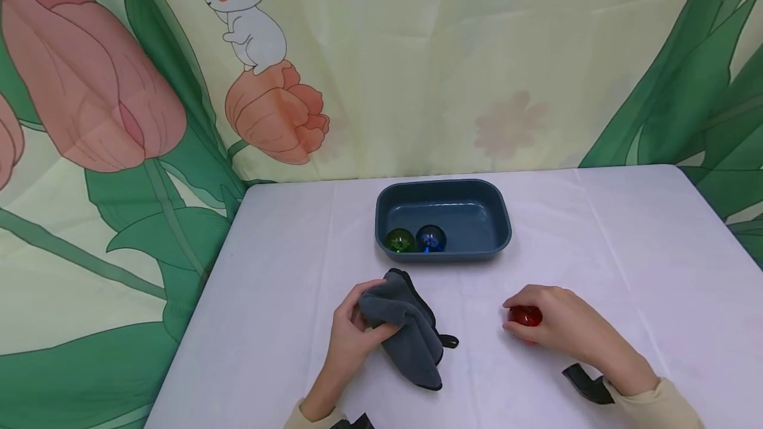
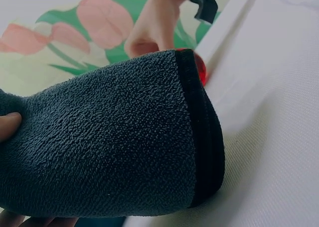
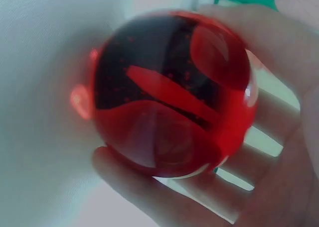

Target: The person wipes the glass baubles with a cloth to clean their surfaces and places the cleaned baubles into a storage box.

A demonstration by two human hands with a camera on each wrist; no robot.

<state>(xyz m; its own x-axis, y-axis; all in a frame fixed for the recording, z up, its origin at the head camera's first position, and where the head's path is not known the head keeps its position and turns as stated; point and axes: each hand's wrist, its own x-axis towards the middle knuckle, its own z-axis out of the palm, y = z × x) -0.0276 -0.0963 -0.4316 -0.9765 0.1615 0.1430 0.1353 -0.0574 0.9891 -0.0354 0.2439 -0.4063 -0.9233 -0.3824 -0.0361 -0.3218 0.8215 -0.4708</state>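
Observation:
My left hand (image 1: 353, 331) grips a dark grey cloth (image 1: 401, 323) with black edging and a small black loop, its folds hanging to the right over the table. In the left wrist view the cloth (image 2: 109, 137) fills most of the picture, a thumb pressing on its left end. Between thumb and fingers, my right hand (image 1: 557, 320) holds a clear red ball (image 1: 525, 316) low over the white table. The right wrist view shows the red ball (image 3: 172, 95) close up, glassy, casting a red glow on the tabletop.
A dark blue rectangular tray (image 1: 444, 257) stands behind the hands near the table's back edge. Inside, a green ball (image 1: 401, 239) and a blue ball (image 1: 431, 238) lie side by side at its front left. A flowered curtain (image 1: 417, 71) hangs behind the white table (image 1: 286, 250).

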